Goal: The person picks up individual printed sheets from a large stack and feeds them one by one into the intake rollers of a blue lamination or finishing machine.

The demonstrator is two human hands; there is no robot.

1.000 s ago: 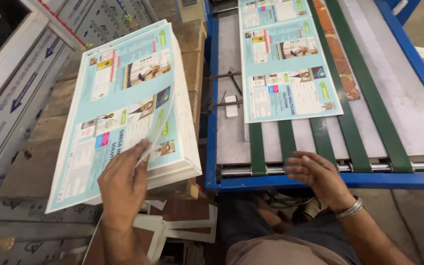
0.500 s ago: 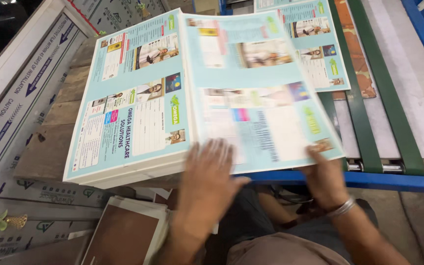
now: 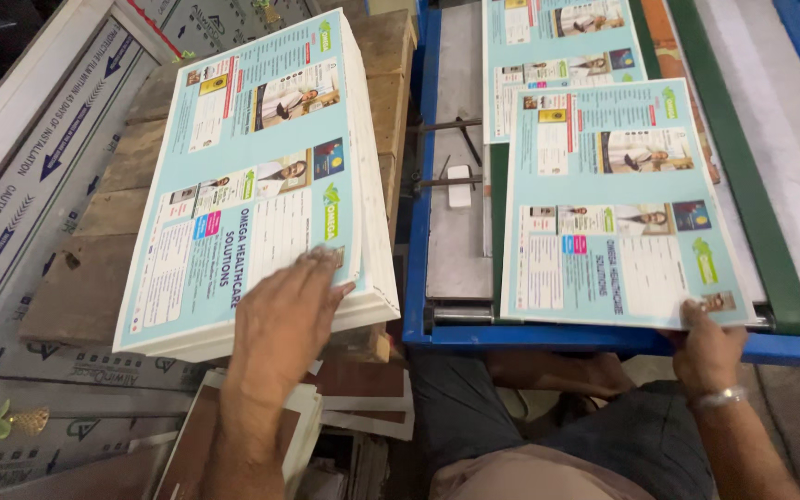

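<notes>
Two hands work at once over pale blue printed paper sheets. The left hand [image 3: 281, 306] lies flat, fingers spread and holding nothing, on the near right corner of the thick stack of pale blue printed sheets [image 3: 252, 176], which sits on a worn wooden pallet [image 3: 94, 259]. The right hand [image 3: 707, 347] pinches the near right corner of a single pale blue printed sheet [image 3: 618, 208], thumb on top and fingers hidden underneath, so how tightly they close cannot be told. That sheet lies on the grey metal bed of a blue-framed feed table [image 3: 460, 250], its near edge over the blue front rail, with a dark green belt [image 3: 743, 176] running just beside its right edge and another printed sheet [image 3: 557, 65] partly overlapped beyond it. To do this well, I judge the sheet should lie square to the belt and the rail, flat and without a curl at the pinched corner, while the spread left fingers fan only the top sheet off the stack so one comes free at a time.
</notes>
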